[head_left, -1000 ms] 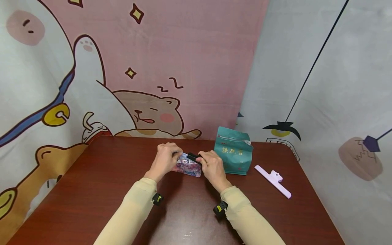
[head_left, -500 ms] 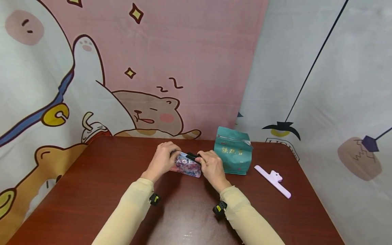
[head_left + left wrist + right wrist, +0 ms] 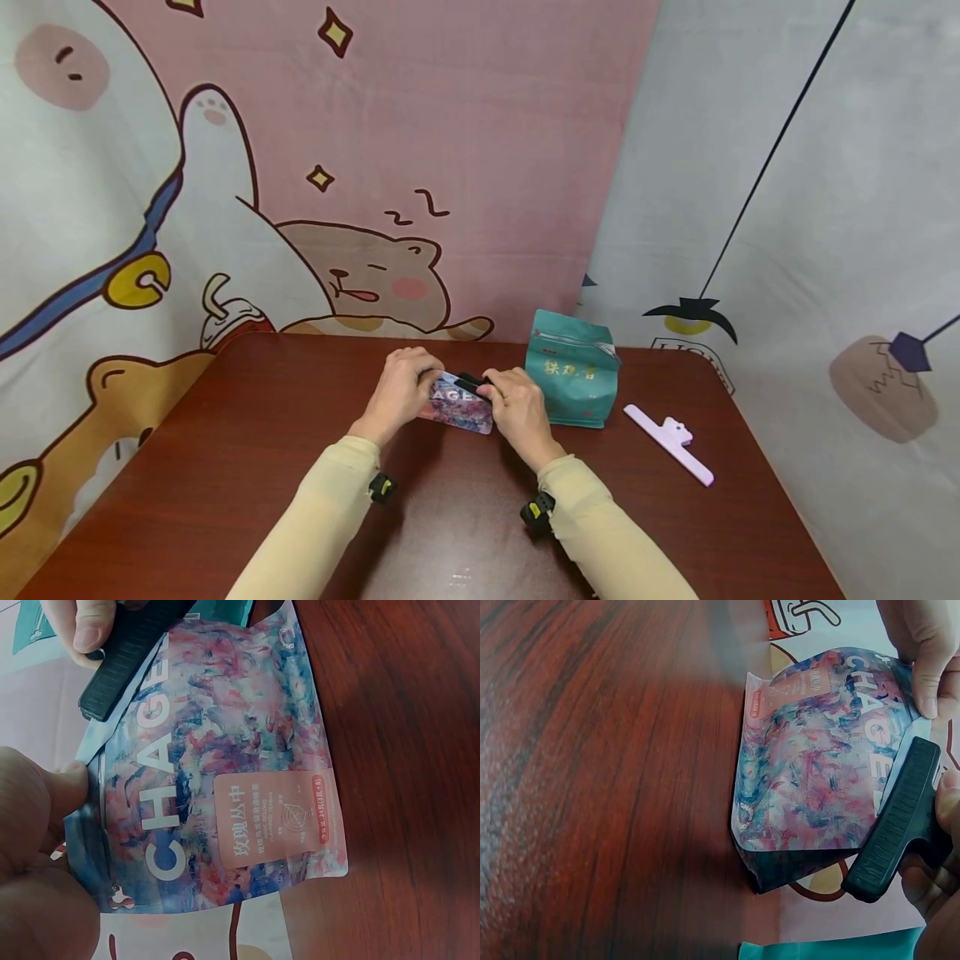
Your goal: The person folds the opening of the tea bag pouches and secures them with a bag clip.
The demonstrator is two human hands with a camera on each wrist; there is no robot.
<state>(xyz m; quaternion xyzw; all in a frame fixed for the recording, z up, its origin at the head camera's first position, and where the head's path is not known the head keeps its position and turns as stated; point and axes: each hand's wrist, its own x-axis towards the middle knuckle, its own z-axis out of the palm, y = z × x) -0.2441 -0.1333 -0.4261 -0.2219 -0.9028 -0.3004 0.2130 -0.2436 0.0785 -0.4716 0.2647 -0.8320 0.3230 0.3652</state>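
Note:
A colourful tea pouch point(image 3: 459, 410) with pink and blue paint marks stands on the table, its front lettered CHAGE. The left hand point(image 3: 401, 387) pinches its top edge near the left corner, thumb on the front in the left wrist view. At the right end of that edge is a black bag clip point(image 3: 896, 825), which the right hand point(image 3: 520, 410) grips by its handle between thumb and fingers. The clip's long bar lies across the top strip of the pouch. Whether its jaws are clamped on the pouch I cannot tell.
Just behind the right hand stands a teal pouch point(image 3: 572, 375) with gold characters. Farther right on the brown table point(image 3: 247, 467) lies a pale pink bag clip point(image 3: 670, 444). A cartoon-printed cloth point(image 3: 510, 167) hangs behind the table's far edge.
The left hand has shifted slightly left along the pouch's top edge, its wrist moving a little left too. The right hand, the black clip and the pouch stay almost in place.

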